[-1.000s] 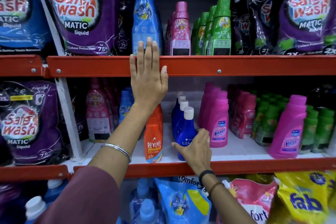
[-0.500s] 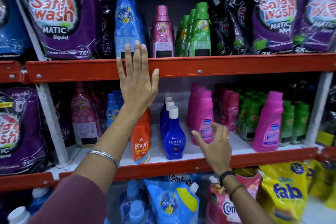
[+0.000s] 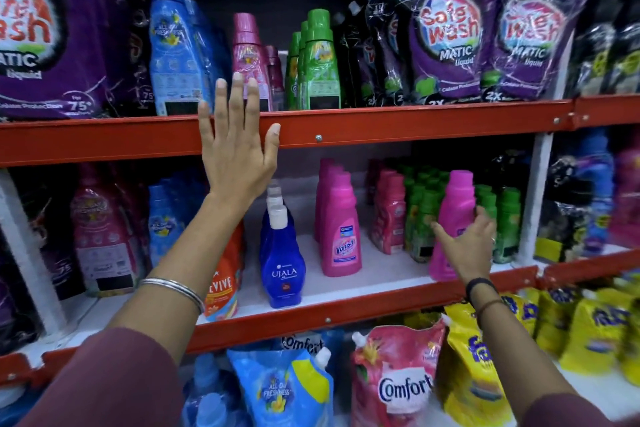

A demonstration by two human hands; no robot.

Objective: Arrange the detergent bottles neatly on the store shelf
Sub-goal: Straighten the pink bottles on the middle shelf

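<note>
My left hand (image 3: pixel 235 152) lies flat with fingers spread against the red rail of the upper shelf (image 3: pixel 381 125). My right hand (image 3: pixel 464 250) wraps a lone pink bottle (image 3: pixel 457 198) at the front right of the middle shelf (image 3: pixel 346 317), thumb on its left side and fingers on its right. That bottle stands in front of green bottles (image 3: pixel 422 218). Further left are a row of pink Vanish bottles (image 3: pixel 341 229), a row of blue Ujala bottles (image 3: pixel 282 263) and an orange Revive bottle (image 3: pixel 225 284) partly behind my left forearm.
Blue (image 3: pixel 169 45), pink (image 3: pixel 247 48) and green bottles (image 3: pixel 318 59) stand on the upper shelf between purple Safe Wash pouches (image 3: pixel 446 35). Comfort pouches (image 3: pixel 398 381) and yellow pouches (image 3: pixel 588 326) fill the bottom shelf. A white post (image 3: pixel 536 198) bounds the bay on the right.
My right hand left the blue Ujala bottle, travelled right along the middle shelf and closed around the lone pink bottle. My left hand stayed on the upper rail. The view shifted right.
</note>
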